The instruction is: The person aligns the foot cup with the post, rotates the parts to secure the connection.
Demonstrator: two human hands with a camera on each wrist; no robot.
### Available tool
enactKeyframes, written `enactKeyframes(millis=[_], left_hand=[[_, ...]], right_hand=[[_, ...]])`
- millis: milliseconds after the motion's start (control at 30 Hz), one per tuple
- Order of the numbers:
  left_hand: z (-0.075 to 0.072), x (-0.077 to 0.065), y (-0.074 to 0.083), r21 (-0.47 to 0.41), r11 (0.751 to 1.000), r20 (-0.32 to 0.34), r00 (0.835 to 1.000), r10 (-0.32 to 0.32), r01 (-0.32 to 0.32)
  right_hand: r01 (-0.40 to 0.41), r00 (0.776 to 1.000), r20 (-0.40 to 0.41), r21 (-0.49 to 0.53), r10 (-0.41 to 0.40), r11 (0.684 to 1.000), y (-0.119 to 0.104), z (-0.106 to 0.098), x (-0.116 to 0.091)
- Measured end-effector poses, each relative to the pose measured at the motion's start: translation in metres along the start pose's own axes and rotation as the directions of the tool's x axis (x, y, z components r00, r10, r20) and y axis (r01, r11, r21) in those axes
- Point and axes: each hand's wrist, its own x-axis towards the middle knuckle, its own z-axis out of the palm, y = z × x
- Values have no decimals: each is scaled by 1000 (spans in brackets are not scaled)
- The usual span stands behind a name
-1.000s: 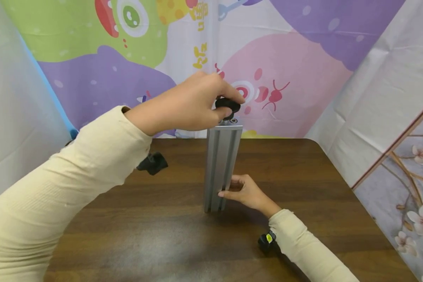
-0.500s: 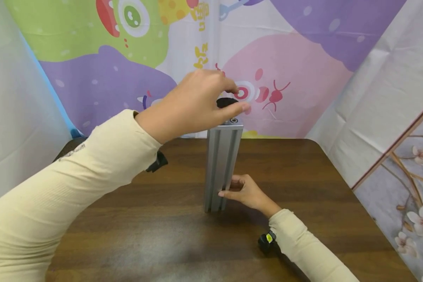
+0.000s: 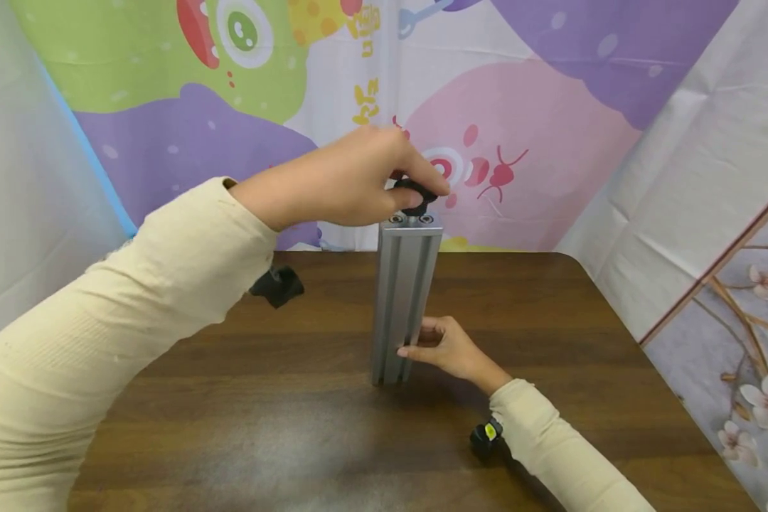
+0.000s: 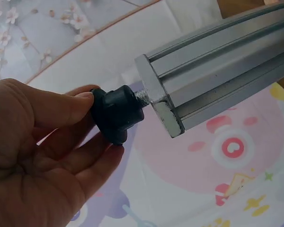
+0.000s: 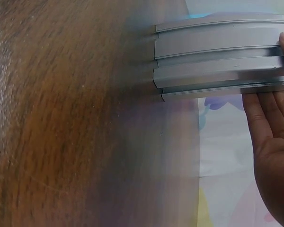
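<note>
An aluminium extrusion profile point(image 3: 400, 306) stands upright on the table, its grooves running lengthwise. From its top end plate rises a black knob point(image 4: 116, 111) on a threaded stud point(image 4: 142, 97); a short length of thread shows between knob and plate. My left hand point(image 3: 342, 181) pinches the knob between thumb and fingers, as the left wrist view also shows. Lower down, my right hand point(image 3: 451, 352) grips the profile near its foot, thumb on the front face and fingers around the right side. In the right wrist view the profile's bottom end point(image 5: 156, 61) meets the table.
The brown wooden table point(image 3: 262, 398) extends around the profile. Behind it hangs a cartoon-printed curtain point(image 3: 230, 128), and a flower-patterned panel point(image 3: 742, 341) stands at the right. Black wrist devices sit under both sleeves.
My left fingers come off the knob half a second ago, thumb swung forward, and now pinch it again. The right hand and the profile stay in place.
</note>
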Motion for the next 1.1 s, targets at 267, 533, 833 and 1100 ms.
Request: enactKeyframes(millis=[267, 533, 833, 1100], left_hand=[[-5, 0, 0, -54, 999, 60, 998, 6, -2], [14, -1, 4, 173, 982, -135, 990, -50, 74], [22, -4, 5, 331, 930, -270, 960, -69, 160], [2, -5, 0, 28, 997, 17, 997, -73, 73]], right_hand=[[6, 1000, 6, 19, -6, 1000, 0, 0, -1], [16, 1000, 25, 35, -17, 999, 0, -2, -2], [43, 999, 26, 32, -44, 999, 2, 0, 0], [28, 1000, 6, 21, -29, 999, 2, -1, -1]])
